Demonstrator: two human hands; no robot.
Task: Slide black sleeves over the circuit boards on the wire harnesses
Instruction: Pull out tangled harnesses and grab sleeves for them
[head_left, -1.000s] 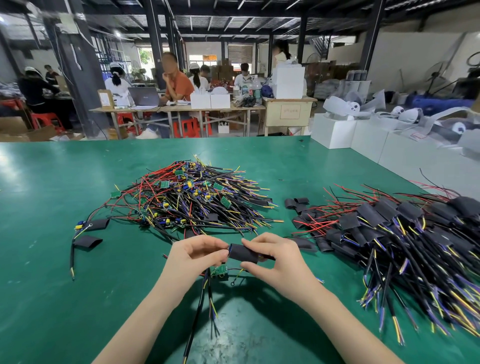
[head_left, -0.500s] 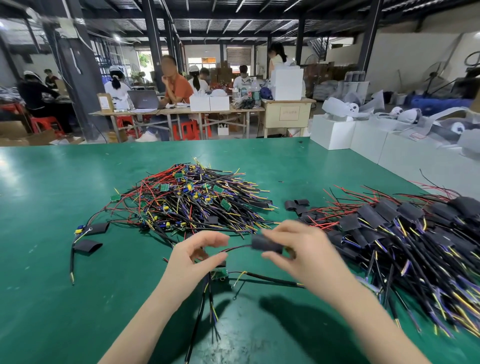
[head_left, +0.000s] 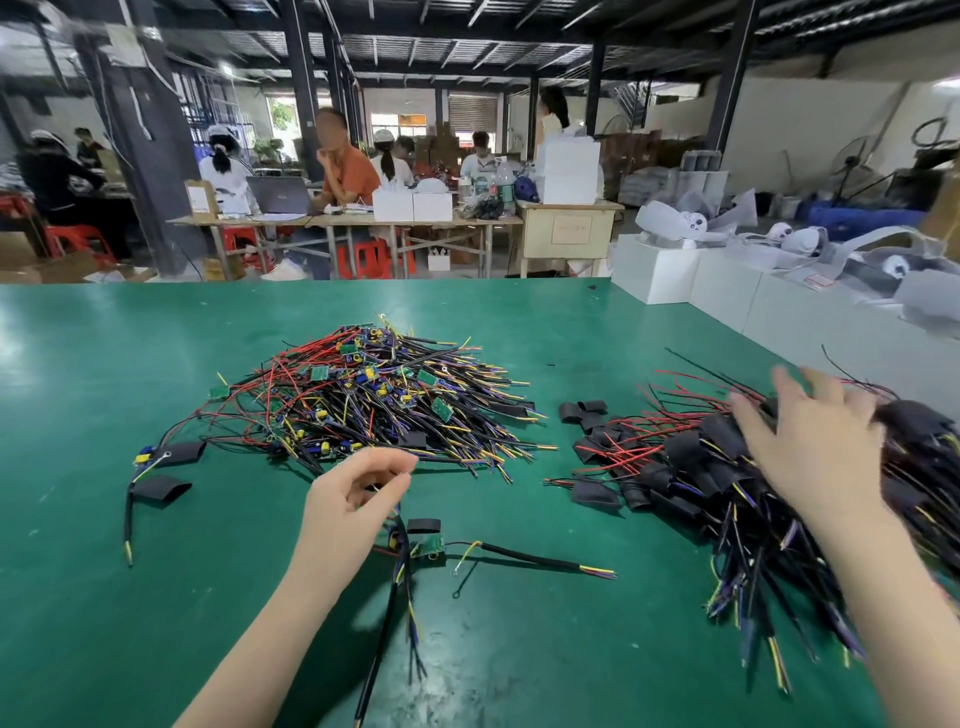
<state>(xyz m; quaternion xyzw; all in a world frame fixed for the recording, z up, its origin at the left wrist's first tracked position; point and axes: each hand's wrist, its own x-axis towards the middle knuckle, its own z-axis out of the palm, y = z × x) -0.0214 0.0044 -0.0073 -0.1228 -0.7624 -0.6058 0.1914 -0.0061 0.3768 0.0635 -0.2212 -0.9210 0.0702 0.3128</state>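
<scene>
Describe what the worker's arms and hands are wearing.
Nothing shows on either. The left hand and right hand are bare, with no gloves, rings or watch visible. Both forearms are uncovered right to the picture's lower edge; no sleeve comes into view.

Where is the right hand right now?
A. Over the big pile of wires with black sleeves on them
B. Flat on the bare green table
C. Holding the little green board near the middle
A: the right hand, fingers spread, is over the sleeved pile on the right, while the little green board lies by the left hand.
</scene>
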